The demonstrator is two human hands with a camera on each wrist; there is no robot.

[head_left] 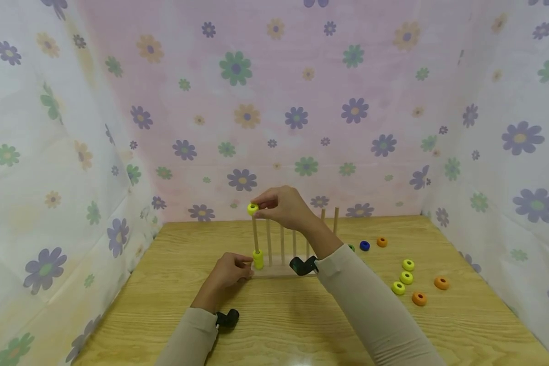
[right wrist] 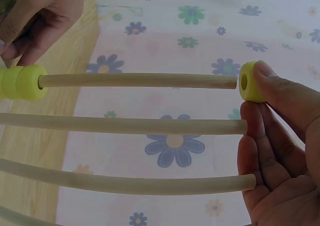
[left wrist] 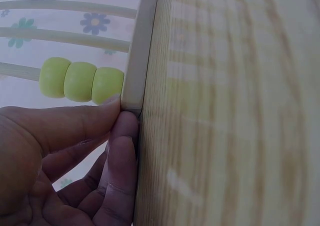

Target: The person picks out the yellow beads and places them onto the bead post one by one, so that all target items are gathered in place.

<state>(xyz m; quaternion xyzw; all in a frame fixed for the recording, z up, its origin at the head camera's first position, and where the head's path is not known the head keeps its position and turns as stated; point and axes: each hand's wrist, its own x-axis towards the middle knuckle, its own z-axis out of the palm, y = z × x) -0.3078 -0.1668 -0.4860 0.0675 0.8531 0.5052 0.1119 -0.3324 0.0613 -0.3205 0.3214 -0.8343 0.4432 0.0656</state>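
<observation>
A wooden peg rack with a flat base (head_left: pixel 274 272) and several upright pegs stands on the table. My right hand (head_left: pixel 283 207) pinches a yellow ring bead (right wrist: pixel 255 88) between thumb and fingers. The bead's hole faces the tip of the leftmost peg (right wrist: pixel 140 80), with a small gap between them in the right wrist view. Three yellow beads (left wrist: pixel 80 81) sit stacked at the bottom of that peg. Low at the rack's left end, my left hand (head_left: pixel 231 270) holds the corner of the base, thumb beside the lowest bead and fingers against the end.
Right of the rack lie three loose yellow beads (head_left: pixel 406 277) and several orange beads (head_left: pixel 441 283). A blue bead (head_left: pixel 364 246) and a partly hidden green bead (head_left: pixel 351 247) lie farther back. Flowered cloth (head_left: pixel 274 101) walls the table at the back and both sides.
</observation>
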